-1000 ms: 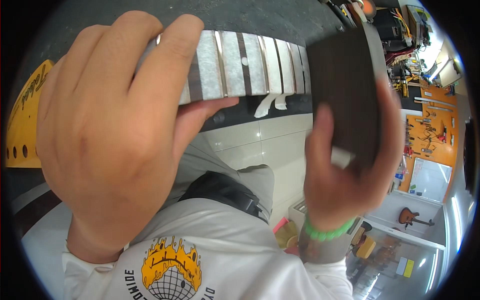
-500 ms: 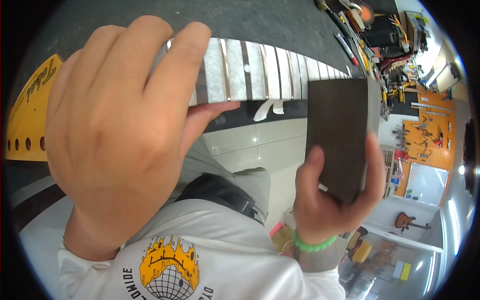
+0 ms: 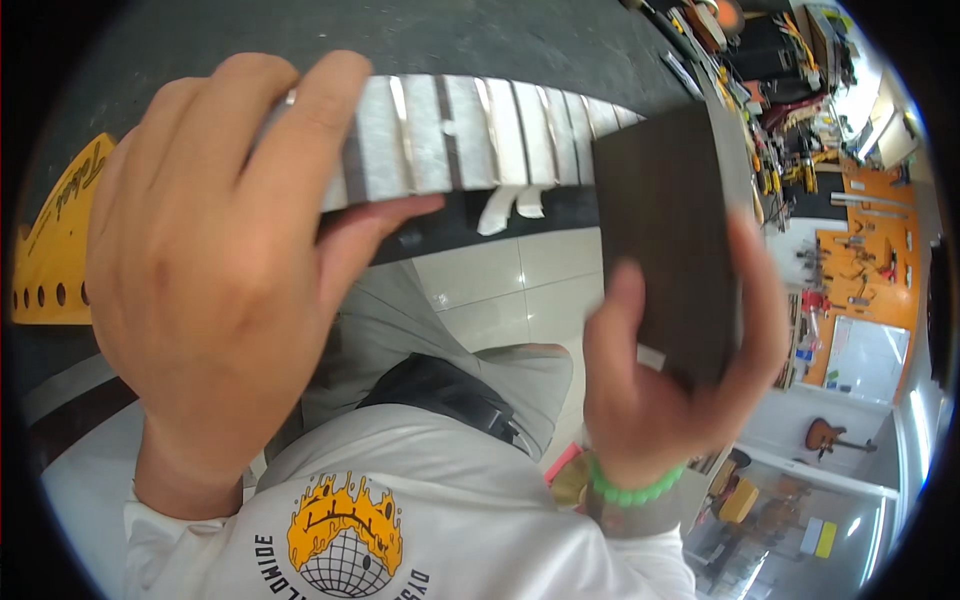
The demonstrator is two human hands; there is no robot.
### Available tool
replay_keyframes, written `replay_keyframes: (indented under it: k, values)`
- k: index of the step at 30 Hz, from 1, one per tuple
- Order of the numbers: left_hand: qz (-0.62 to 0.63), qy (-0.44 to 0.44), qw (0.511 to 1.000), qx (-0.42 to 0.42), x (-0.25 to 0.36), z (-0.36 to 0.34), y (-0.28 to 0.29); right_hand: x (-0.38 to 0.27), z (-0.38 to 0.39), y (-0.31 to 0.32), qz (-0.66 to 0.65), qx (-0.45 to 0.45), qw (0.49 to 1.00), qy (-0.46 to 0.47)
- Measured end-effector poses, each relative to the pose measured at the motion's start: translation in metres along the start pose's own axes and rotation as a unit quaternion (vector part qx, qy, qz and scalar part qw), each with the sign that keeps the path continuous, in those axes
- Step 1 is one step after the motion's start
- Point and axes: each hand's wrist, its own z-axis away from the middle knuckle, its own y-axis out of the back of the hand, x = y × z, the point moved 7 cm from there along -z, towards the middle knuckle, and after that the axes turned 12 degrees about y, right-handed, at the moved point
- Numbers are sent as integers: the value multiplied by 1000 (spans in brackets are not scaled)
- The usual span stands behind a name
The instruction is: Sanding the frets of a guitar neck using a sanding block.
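Observation:
A guitar neck (image 3: 432, 140) lies across the dark worktop, its fretboard masked with pale tape between bare metal frets. Loose tape ends (image 3: 500, 212) hang from its near edge. At the far left is a yellow headstock (image 3: 62, 245) with a row of round holes. My left hand (image 3: 215, 260) is wrapped over the neck, fingers on top and thumb beneath. In my right hand (image 3: 680, 390) is a dark rectangular block (image 3: 665, 230), gripped between thumb and fingers. The block stands tilted at the right part of the neck, hiding some of it; whether they touch I cannot tell.
The dark worktop (image 3: 480, 35) stretches behind the neck. Pens and assorted tools (image 3: 760, 120) crowd its right side. Farther right are an orange tool board (image 3: 868, 250), a whiteboard (image 3: 868, 355) and a hanging guitar (image 3: 835, 437). Below is a tiled floor (image 3: 475, 285).
My right hand has tilted the block, its top leaning left and higher. The neck and my left hand appear slightly farther left, with the grip unchanged.

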Motion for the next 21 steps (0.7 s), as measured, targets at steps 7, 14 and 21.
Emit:
replay_keyframes:
  k: [7, 14, 21]
  values:
    - [-1, 19, 1000, 0, -8, 4, -5, 27, -37, -37, -28, 2, 999, -20]
    - [-4, -5, 1000, -4, 0, 6, 9, 3, 2, -1, -74, 38, 996, 33]
    - [-7, 15, 1000, 2, -6, 10, -1, 17, -33, -35, -10, -9, 999, 50]
